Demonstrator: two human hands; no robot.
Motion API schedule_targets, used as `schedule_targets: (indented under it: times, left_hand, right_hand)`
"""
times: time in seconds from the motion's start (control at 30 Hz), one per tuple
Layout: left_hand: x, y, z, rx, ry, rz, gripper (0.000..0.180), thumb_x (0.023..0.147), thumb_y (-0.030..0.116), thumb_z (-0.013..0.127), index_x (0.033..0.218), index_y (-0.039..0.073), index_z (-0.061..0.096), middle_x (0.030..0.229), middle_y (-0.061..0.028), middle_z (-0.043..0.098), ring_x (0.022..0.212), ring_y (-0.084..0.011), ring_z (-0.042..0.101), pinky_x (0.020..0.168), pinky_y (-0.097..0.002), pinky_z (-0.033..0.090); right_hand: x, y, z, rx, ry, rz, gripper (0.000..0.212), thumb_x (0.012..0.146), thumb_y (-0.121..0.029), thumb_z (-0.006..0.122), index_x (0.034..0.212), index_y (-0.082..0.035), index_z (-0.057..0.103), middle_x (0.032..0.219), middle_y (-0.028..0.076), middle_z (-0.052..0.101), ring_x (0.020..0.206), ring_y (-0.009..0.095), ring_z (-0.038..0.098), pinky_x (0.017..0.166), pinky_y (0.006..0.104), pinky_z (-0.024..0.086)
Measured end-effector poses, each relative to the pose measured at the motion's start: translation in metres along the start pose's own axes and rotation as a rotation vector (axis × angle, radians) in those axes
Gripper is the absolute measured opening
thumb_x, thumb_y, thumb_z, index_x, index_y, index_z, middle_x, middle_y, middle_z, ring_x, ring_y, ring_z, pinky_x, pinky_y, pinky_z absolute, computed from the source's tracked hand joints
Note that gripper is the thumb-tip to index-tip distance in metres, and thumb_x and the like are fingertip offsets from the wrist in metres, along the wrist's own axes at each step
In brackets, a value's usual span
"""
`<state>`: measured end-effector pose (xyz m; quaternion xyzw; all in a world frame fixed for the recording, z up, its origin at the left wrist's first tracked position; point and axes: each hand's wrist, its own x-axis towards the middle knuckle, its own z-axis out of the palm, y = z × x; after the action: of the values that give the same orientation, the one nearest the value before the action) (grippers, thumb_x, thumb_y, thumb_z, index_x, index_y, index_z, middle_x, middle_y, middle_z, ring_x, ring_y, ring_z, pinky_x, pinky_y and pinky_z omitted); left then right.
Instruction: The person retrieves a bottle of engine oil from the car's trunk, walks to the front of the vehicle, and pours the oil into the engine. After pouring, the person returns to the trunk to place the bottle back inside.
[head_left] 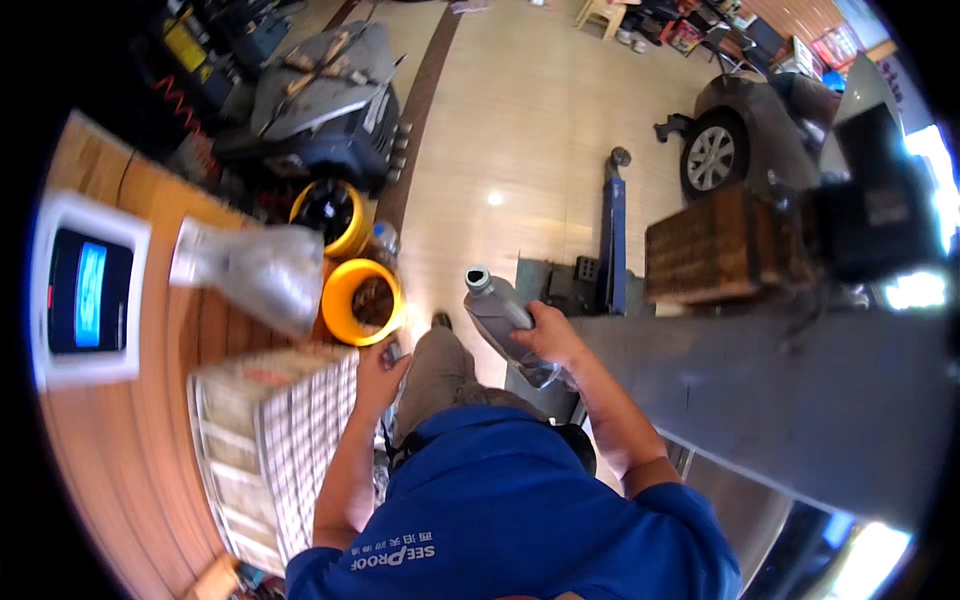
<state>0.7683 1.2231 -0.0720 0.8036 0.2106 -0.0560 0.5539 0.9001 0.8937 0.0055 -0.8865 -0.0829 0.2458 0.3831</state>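
My right hand (550, 336) is wrapped round a grey plastic oil bottle (490, 307), held tilted in front of my right side. Its neck points up and away from me, with a dark open mouth and no cap on it. On the left, my left hand (378, 374) hangs low with curled fingers and pinches a small grey piece (393, 351), too small to tell clearly. Just beyond that hand stands a yellow bucket (335, 318) with something dark brown inside.
Behind it is a second yellow bucket (298, 212) with black contents. A wooden-topped counter (165, 400), a clear plastic-wrapped container (265, 270) and a white grid-sided crate (300, 450) line my left. On my right are a blue lift arm (613, 240), a wooden block (715, 245) and a grey car (755, 110).
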Motion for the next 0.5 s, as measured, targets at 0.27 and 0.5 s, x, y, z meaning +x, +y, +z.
schedule_targets:
  times: [0.27,0.5]
  left_hand:
    - [0.283,0.103,0.049,-0.340,-0.169,-0.248,0.045,0.088,0.016,0.073,0.124,-0.003,0.055,0.088,-0.0066,0.062,0.074,-0.0154,0.066,0.062,-0.0265,0.055]
    - [0.527,0.322,0.130,-0.227,-0.435,-0.055,0.047,0.092,0.020,0.068,0.130,-0.002,0.053,0.096,-0.0083,0.062,0.086,-0.0170,0.066,0.069,-0.0289,0.055]
  right_hand:
    - [0.221,-0.011,-0.163,0.633,0.113,0.283,0.031,0.081,-0.007,0.071,0.106,0.007,0.060,0.076,0.010,0.064,0.062,0.014,0.059,0.057,0.0290,0.048]
    - [0.350,-0.025,-0.372,0.882,0.401,0.107,0.035,0.086,-0.003,0.068,0.118,0.006,0.059,0.080,0.003,0.062,0.061,0.008,0.054,0.057,0.0232,0.045]
